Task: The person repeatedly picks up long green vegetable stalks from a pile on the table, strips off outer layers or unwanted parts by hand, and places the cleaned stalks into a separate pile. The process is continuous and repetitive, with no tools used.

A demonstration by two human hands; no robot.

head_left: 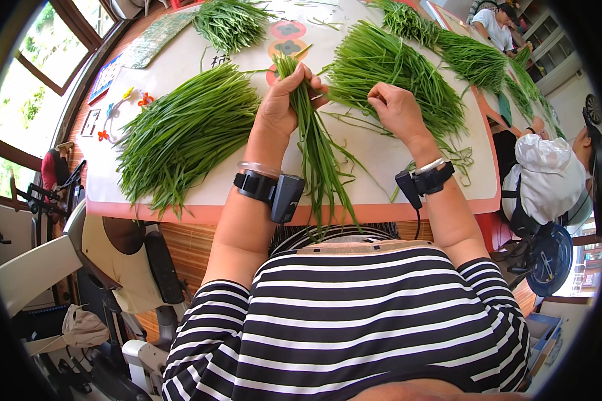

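My left hand is closed round a thin bunch of garlic chives, held up over the near part of the table. The pale stem ends stick up above my fist, and the long green leaves hang down past the table's edge. My right hand is pinched at the near side of the right pile of chives; whatever its fingers hold is too small to make out. Left of my left arm lies another big pile of chives, its leaf tips toward me. A few loose blades lie between my hands.
On the pale table with a pink rim, more chives lie at the back, beside a greenish mat. Another heap runs along the right. Two other people sit there, one in a white shirt. An office chair stands left.
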